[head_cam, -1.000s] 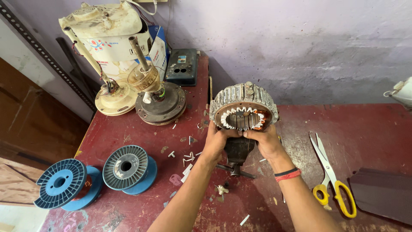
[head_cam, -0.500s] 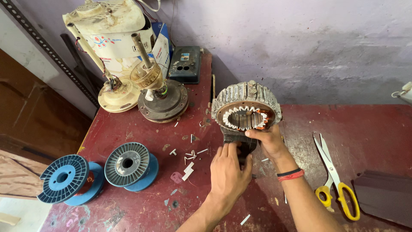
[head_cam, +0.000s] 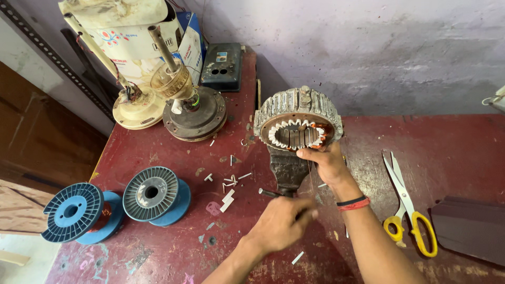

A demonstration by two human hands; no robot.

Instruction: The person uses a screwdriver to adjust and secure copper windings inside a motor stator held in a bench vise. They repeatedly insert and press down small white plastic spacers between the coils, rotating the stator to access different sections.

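A ribbed metal motor stator (head_cam: 298,113) with white slot liners and copper winding stands on edge, clamped in a dark bench vise (head_cam: 286,171) on the red table (head_cam: 452,139). My right hand (head_cam: 327,162) grips the stator's lower front rim, and a black and a red band circle its wrist. My left hand (head_cam: 283,223) is lower down, with its fingers curled around the vise's thin handle bar (head_cam: 267,193), whose left end pokes out past the hand.
Two blue wire spools (head_cam: 152,193) (head_cam: 73,211) lie at the left. Yellow-handled scissors (head_cam: 407,205) and dark sheets (head_cam: 471,226) lie at the right. A fan motor with its shaft (head_cam: 192,108), a cream fan base (head_cam: 138,108) and a dark switch box (head_cam: 223,66) stand behind. Small white slips (head_cam: 229,181) are scattered about.
My left hand has left the stator's left side, dropped toward me and closed on the vise handle. My right hand stays on the stator's rim.
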